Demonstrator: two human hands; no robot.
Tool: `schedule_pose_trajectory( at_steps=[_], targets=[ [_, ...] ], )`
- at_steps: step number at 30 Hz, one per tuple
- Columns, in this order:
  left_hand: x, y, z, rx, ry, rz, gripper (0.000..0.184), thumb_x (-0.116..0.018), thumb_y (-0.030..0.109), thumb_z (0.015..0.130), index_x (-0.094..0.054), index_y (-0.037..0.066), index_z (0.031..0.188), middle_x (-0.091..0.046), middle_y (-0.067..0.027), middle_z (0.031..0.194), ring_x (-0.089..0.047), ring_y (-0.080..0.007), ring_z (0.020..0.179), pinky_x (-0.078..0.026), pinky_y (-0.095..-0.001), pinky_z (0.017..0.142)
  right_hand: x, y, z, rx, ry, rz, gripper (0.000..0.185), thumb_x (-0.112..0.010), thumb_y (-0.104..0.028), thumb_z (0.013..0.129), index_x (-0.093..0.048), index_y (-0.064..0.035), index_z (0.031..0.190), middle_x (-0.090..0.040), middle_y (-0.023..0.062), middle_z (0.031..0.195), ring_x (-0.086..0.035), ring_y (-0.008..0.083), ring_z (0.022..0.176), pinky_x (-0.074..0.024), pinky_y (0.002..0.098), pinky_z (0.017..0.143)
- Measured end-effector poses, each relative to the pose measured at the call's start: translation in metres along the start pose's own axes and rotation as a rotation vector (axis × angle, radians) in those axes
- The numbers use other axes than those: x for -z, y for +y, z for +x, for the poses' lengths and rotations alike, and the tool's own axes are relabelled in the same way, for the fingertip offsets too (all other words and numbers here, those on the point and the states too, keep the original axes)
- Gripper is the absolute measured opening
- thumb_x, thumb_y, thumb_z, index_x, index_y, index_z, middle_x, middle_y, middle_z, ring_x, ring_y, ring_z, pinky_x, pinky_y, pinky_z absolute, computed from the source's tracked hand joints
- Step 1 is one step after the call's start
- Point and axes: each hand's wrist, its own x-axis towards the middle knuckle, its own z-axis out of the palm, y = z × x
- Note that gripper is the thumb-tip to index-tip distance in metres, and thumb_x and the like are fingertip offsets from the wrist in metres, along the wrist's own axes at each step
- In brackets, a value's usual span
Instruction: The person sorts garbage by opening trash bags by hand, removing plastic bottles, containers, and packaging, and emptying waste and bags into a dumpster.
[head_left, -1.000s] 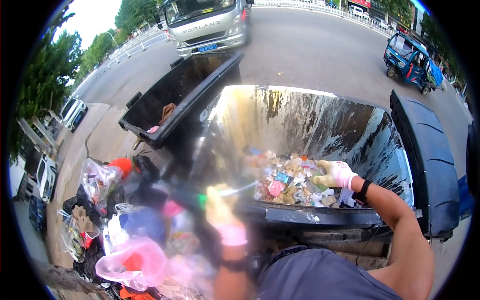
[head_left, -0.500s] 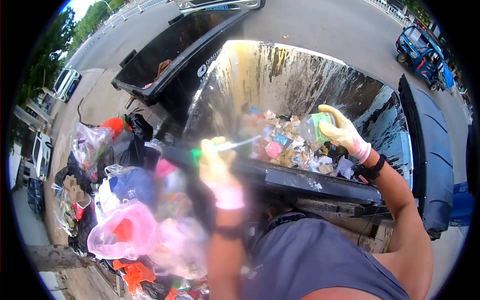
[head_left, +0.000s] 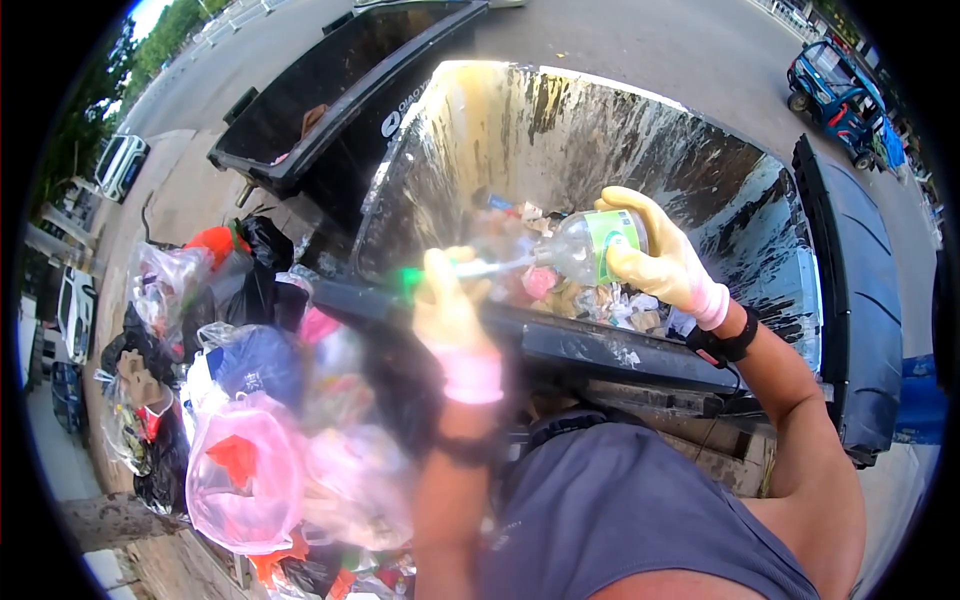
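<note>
My left hand (head_left: 450,310), in a pale yellow glove with a pink cuff, is closed round a thin white tool (head_left: 495,267) with a green end; it looks blurred. The tool's tip points right, close to the neck of a clear plastic bottle (head_left: 575,247). That bottle has a green label and lies sideways in my right hand (head_left: 655,250), gloved alike, with fingers and thumb wrapped round its base end. Both hands are over the front part of an open black bin (head_left: 640,350), whose inner walls are stained. Mixed litter (head_left: 600,302) lies at its bottom.
Left of me is a heap of bagged rubbish, with a pink bag (head_left: 245,475) and a dark blue bag (head_left: 255,365). A second open bin (head_left: 290,110) stands at the back left. A blue three-wheeler (head_left: 840,95) is on the road; a white car (head_left: 122,168) is far left.
My right hand has come up from the litter with the bottle and moved left toward the tool. My left hand keeps its hold. The view has tilted downward.
</note>
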Motion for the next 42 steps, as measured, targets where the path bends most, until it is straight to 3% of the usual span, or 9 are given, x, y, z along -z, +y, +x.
schedule_pose_trajectory(
  at_steps=[11, 14, 17, 26, 29, 30, 33, 37, 42],
  targets=[
    [-0.005, 0.007, -0.006, -0.052, 0.0, 0.046, 0.044, -0.059, 0.045, 0.11, -0.073, 0.004, 0.114, -0.075, -0.004, 0.109, -0.071, -0.0134, 0.09, -0.059, -0.0293, 0.078, -0.01, -0.011, 0.002, 0.048, 0.025, -0.053, 0.077, -0.078, -0.022, 0.091, -0.043, -0.0012, 0.157, -0.055, 0.0114, 0.149, -0.051, 0.0197, 0.138, -0.0385, 0.0358, 0.119],
    [-0.005, 0.011, -0.01, -0.052, 0.0, 0.075, 0.043, -0.06, 0.044, 0.11, -0.074, 0.003, 0.115, -0.075, -0.0048, 0.108, -0.071, -0.0138, 0.089, -0.059, -0.0298, 0.078, -0.006, -0.008, 0.003, 0.076, 0.018, 0.045, 0.069, -0.082, -0.02, 0.093, -0.049, -0.0035, 0.151, -0.058, 0.0068, 0.137, -0.056, 0.0153, 0.124, -0.0474, 0.0333, 0.109],
    [0.005, 0.006, -0.01, -0.137, -0.03, 0.161, 0.042, -0.061, 0.042, 0.109, -0.074, 0.002, 0.114, -0.075, -0.0055, 0.108, -0.072, -0.0144, 0.089, -0.059, -0.03, 0.078, -0.003, -0.007, 0.002, 0.015, 0.059, -0.006, 0.073, -0.075, -0.024, 0.093, -0.045, -0.0006, 0.155, -0.058, 0.0096, 0.145, -0.055, 0.0182, 0.132, -0.0417, 0.0346, 0.115],
    [0.022, -0.001, -0.004, -0.148, 0.066, 0.125, 0.041, -0.062, 0.04, 0.109, -0.073, 0.001, 0.114, -0.076, -0.007, 0.109, -0.073, -0.0145, 0.091, -0.061, -0.0293, 0.077, 0.023, 0.001, 0.007, -0.054, 0.049, -0.059, 0.059, -0.076, -0.026, 0.099, -0.055, -0.0013, 0.147, -0.065, 0.0064, 0.127, -0.06, 0.0106, 0.112, -0.0514, 0.0299, 0.099],
    [0.021, -0.001, -0.009, -0.119, 0.078, 0.124, 0.042, -0.061, 0.042, 0.109, -0.073, 0.002, 0.114, -0.076, -0.0069, 0.11, -0.073, -0.0152, 0.091, -0.06, -0.0301, 0.079, 0.028, 0.034, 0.01, -0.097, 0.0, -1.34, 0.071, -0.08, -0.039, 0.087, -0.058, -0.001, 0.143, -0.069, 0.0175, 0.129, -0.069, 0.0268, 0.111, -0.0538, 0.0356, 0.098],
    [0.022, -0.001, -0.009, -0.107, 0.082, 0.129, 0.042, -0.062, 0.042, 0.109, -0.073, 0.002, 0.114, -0.076, -0.0068, 0.11, -0.073, -0.0152, 0.091, -0.06, -0.0304, 0.08, 0.032, 0.043, 0.008, -0.04, 0.04, -1.234, 0.072, -0.076, -0.046, 0.084, -0.061, -0.0027, 0.139, -0.068, 0.029, 0.124, -0.07, 0.0426, 0.108, -0.0552, 0.0452, 0.099],
    [0.026, -0.003, -0.008, -0.089, 0.107, 0.115, 0.043, -0.063, 0.045, 0.108, -0.073, 0.003, 0.113, -0.076, -0.0059, 0.11, -0.073, -0.0152, 0.091, -0.059, -0.0311, 0.08, 0.035, 0.046, 0.005, 0.049, 0.136, -0.915, 0.073, -0.077, -0.047, 0.084, -0.061, -0.0028, 0.14, -0.069, 0.026, 0.122, -0.071, 0.037, 0.11, -0.0552, 0.0417, 0.099],
    [0.022, -0.008, -0.004, -0.069, 0.1, 0.1, 0.042, -0.064, 0.046, 0.108, -0.073, 0.006, 0.113, -0.076, -0.0044, 0.11, -0.073, -0.015, 0.092, -0.058, -0.0307, 0.08, 0.015, 0.025, 0.004, -0.103, 0.037, -0.056, 0.07, -0.083, -0.03, 0.091, -0.054, -0.0025, 0.148, -0.065, 0.0095, 0.127, -0.063, 0.0181, 0.118, -0.0507, 0.0346, 0.105],
    [0.017, -0.01, -0.006, -0.023, 0.047, 0.098, 0.042, -0.063, 0.048, 0.108, -0.072, 0.008, 0.116, -0.076, -0.0035, 0.111, -0.073, -0.0155, 0.094, -0.058, -0.0327, 0.083, -0.003, 0.012, -0.001, 0.005, -0.014, -0.029, 0.069, -0.083, -0.024, 0.093, -0.05, -0.0027, 0.15, -0.061, 0.0065, 0.132, -0.058, 0.0149, 0.121, -0.048, 0.0327, 0.108]
  ],
)
